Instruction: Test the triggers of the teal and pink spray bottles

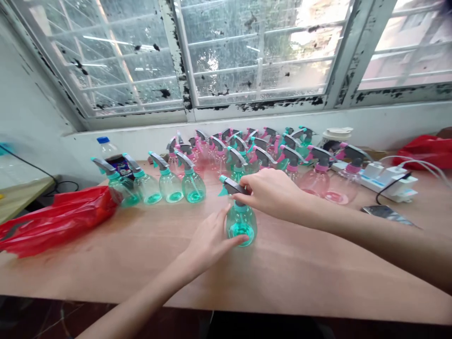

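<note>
A green see-through spray bottle point(247, 217) with a grey and teal trigger head stands on the table in front of me. My left hand point(211, 234) is closed around the lower left of its body, the thumb across the front. My right hand point(267, 189) grips the spray head from the right, fingers bent over its top. Behind it to the left stand several green spray bottles in a row, the nearest being a green bottle point(194, 187). To the right are pink spray bottles, among them a pink bottle point(317, 178).
More pink and green spray bottles crowd the back by the window. A red plastic bag point(67, 216) lies at the left, a blue-capped drink bottle point(106, 147) behind it. At the right are a power strip point(391, 181) with plugs and cables, a phone point(386, 214) and another red bag point(427, 151).
</note>
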Demonstrator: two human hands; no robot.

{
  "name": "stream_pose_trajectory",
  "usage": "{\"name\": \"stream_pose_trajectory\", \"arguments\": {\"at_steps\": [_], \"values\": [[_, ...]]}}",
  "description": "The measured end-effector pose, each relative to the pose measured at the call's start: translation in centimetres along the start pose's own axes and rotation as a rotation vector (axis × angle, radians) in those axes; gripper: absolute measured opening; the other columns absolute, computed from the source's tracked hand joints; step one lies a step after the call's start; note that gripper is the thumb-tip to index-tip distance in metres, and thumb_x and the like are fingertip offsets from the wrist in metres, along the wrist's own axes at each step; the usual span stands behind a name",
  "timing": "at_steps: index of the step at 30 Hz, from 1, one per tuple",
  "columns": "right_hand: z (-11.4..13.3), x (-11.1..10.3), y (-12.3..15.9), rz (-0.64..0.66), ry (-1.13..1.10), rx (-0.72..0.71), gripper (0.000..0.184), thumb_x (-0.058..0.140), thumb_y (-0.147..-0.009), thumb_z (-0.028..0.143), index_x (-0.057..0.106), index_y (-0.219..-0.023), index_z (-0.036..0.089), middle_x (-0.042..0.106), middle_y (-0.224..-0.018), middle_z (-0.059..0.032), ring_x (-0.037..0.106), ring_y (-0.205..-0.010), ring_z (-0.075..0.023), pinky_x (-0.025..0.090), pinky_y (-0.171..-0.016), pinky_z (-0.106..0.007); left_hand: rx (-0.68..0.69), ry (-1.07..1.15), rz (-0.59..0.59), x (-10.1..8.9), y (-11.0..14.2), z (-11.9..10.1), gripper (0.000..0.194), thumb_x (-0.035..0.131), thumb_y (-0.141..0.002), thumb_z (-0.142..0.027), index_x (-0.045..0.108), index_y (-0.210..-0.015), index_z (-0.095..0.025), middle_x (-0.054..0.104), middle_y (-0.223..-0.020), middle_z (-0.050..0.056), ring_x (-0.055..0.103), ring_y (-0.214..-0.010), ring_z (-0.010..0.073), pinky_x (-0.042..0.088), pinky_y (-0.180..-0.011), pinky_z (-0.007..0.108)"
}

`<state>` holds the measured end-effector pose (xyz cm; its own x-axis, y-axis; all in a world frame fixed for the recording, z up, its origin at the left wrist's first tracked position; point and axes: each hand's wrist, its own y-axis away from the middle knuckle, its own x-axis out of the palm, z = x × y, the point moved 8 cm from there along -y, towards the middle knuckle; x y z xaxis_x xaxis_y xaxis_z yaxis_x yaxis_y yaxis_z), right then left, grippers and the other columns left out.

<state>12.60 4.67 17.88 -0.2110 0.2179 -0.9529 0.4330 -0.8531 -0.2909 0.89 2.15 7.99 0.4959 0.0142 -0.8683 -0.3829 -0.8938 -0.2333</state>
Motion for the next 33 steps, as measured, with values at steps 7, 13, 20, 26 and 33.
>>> {"name": "stream_pose_trajectory", "arguments": {"at_steps": [7, 13, 20, 26, 33], "values": [[-5.2, 2.1, 5.4, -0.045, -0.625, -0.264, 0.069, 0.074, -0.075, 0.056, 0.052, -0.129, 0.02, 0.061, -0.127, -0.0126, 0.059, -0.114, -0.0287, 0.049, -0.089, -0.041, 0.06, 0.195, 0.068, 3.2, -0.9, -3.4, 0.068, 0.074, -0.079, -0.044, 0.045, -0.138, -0.027, 0.063, -0.13, 0.009, 0.059, -0.119, 0.0337, 0.048, -0.097, 0.049], [-8.0, 3.4, 6.4, -0.206, -0.937, -0.13, 0.05, 0.075, -0.078, 0.043, 0.054, -0.117, 0.02, 0.066, -0.104, -0.0066, 0.064, -0.084, -0.0205, 0.052, -0.072, -0.034, 0.155, 0.24, 0.125, 5.3, -2.8, -5.9, 0.064, 0.074, -0.08, -0.043, 0.047, -0.135, -0.026, 0.059, -0.135, 0.009, 0.055, -0.124, 0.0327, 0.046, -0.102, 0.049], [-8.9, 3.8, 6.0, -0.315, -1.069, -0.103, 0.025, 0.065, -0.084, 0.025, 0.055, -0.106, 0.022, 0.06, -0.085, 0.0008, 0.057, -0.072, -0.0152, 0.047, -0.065, -0.028, 0.169, 0.238, 0.173, 6.6, -4.2, -7.4, 0.066, 0.076, -0.079, -0.043, 0.045, -0.134, -0.022, 0.059, -0.131, 0.013, 0.055, -0.122, 0.0349, 0.047, -0.1, 0.053], [-8.9, 5.0, 5.3, -0.3, -1.087, -0.163, 0.024, 0.057, -0.079, 0.015, 0.056, -0.102, 0.023, 0.055, -0.074, 0.0037, 0.049, -0.061, -0.0143, 0.043, -0.059, -0.028, 0.383, 0.099, 0.147, 7.1, -3.9, -5.2, 0.094, 0.072, -0.076, -0.06, 0.025, -0.149, -0.024, 0.047, -0.144, 0.017, 0.046, -0.132, 0.0381, 0.043, -0.105, 0.056], [-8.5, 5.3, 3.5, -0.256, -1.071, -0.159, 0.012, 0.06, -0.084, 0.022, 0.054, -0.094, 0.022, 0.055, -0.08, 0.0015, 0.05, -0.065, -0.0141, 0.043, -0.061, -0.028, 0.397, -0.112, 0.246, 8.6, -3.3, 0.9, 0.11, 0.063, -0.076, -0.07, 0.004, -0.155, -0.023, 0.029, -0.157, 0.021, 0.031, -0.143, 0.0389, 0.023, -0.114, 0.064]]}}
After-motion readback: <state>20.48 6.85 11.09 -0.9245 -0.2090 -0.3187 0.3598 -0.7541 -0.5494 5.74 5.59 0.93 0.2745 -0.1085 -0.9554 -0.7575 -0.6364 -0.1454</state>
